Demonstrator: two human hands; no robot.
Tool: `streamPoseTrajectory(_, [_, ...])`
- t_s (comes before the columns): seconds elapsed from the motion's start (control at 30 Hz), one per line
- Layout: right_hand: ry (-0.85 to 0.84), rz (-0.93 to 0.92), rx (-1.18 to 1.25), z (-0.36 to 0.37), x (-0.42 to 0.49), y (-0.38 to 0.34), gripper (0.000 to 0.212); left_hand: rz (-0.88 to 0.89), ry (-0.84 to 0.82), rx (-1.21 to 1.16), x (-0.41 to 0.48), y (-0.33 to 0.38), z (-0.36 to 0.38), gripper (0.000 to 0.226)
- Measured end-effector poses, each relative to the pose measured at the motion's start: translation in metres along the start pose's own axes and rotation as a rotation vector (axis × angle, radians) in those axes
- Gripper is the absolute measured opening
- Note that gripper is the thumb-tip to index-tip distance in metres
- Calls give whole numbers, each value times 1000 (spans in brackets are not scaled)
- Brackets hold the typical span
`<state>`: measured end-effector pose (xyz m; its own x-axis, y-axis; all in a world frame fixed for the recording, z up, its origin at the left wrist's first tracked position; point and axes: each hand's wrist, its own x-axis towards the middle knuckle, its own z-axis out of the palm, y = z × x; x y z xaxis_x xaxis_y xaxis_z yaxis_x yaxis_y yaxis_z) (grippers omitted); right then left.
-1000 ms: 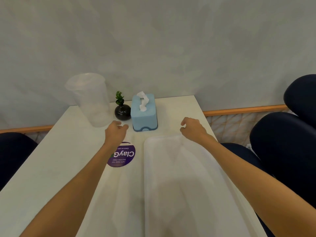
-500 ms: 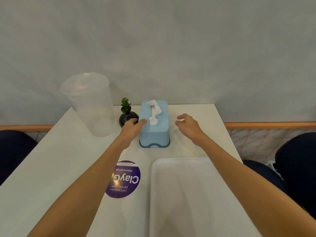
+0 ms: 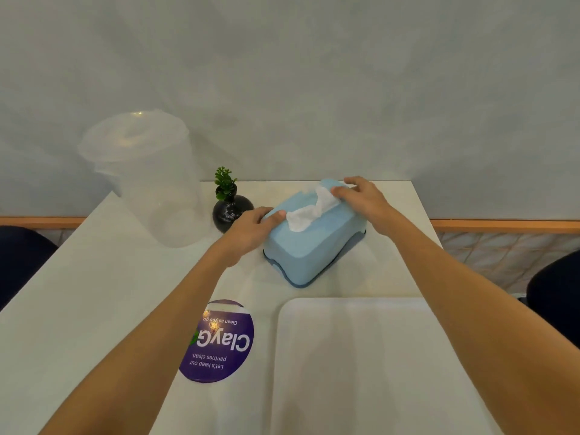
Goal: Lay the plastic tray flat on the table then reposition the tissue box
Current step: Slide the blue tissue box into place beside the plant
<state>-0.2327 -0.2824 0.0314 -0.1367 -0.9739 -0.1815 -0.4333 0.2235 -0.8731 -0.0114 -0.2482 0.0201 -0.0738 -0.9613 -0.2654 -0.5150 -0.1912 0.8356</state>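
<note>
A light blue tissue box (image 3: 309,243) with a white tissue sticking out of its top sits turned at an angle near the far middle of the white table (image 3: 78,293). My left hand (image 3: 251,229) grips its near-left end. On the far right end rests my right hand (image 3: 361,197), fingers over the top edge. The translucent white plastic tray (image 3: 361,365) lies flat on the table in front of me, at the lower right, with my right forearm over it.
A small black vase with a green plant (image 3: 229,207) stands just left of the box. A tall clear plastic container (image 3: 147,177) is further left. A round purple sticker (image 3: 218,342) is on the table. Dark chairs (image 3: 555,296) flank the table; a wall is behind.
Both hands reached forward and took hold of the tissue box, which has turned from straight to diagonal. The tray lies flat, and the view has come closer to the table's far end.
</note>
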Motion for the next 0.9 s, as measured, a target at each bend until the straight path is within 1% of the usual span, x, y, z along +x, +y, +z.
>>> streamPoseTrajectory(0.07, [-9,32,-39,-1,-2,9,57,-133,93,-76,-8,-8,12,69])
streamPoseTrajectory(0.13, [-2,73,-4,-2,-4,15,58,-232,84,-193,-18,-14,22,70])
streamPoseTrajectory(0.23, [38,101,21,-3,-9,19,52,-252,44,-323,-26,-19,34,63])
streamPoseTrajectory(0.33, [82,122,34,-6,-16,24,49,-220,53,-408,-27,-16,40,55])
streamPoseTrajectory(0.43, [93,146,62,-15,-23,32,39,-177,71,-332,-18,-10,43,50])
streamPoseTrajectory(0.5, [95,173,92,-24,-23,38,30,-125,82,-249,-10,-3,45,51])
streamPoseTrajectory(0.57, [101,212,136,-34,-23,41,28,-35,57,-194,-3,4,47,55])
streamPoseTrajectory(0.63, [102,229,194,-44,-21,43,27,43,14,-195,4,10,51,56])
streamPoseTrajectory(0.73, [83,194,276,-57,-17,49,17,103,-50,-199,18,16,57,55])
streamPoseTrajectory(0.77, [67,174,290,-60,-15,52,19,118,-58,-194,23,18,59,53])
streamPoseTrajectory(0.87, [8,106,322,-67,-6,61,54,142,-55,-192,41,26,63,49])
streamPoseTrajectory(0.9, [-7,81,331,-69,-4,63,60,140,-50,-192,47,29,64,48])
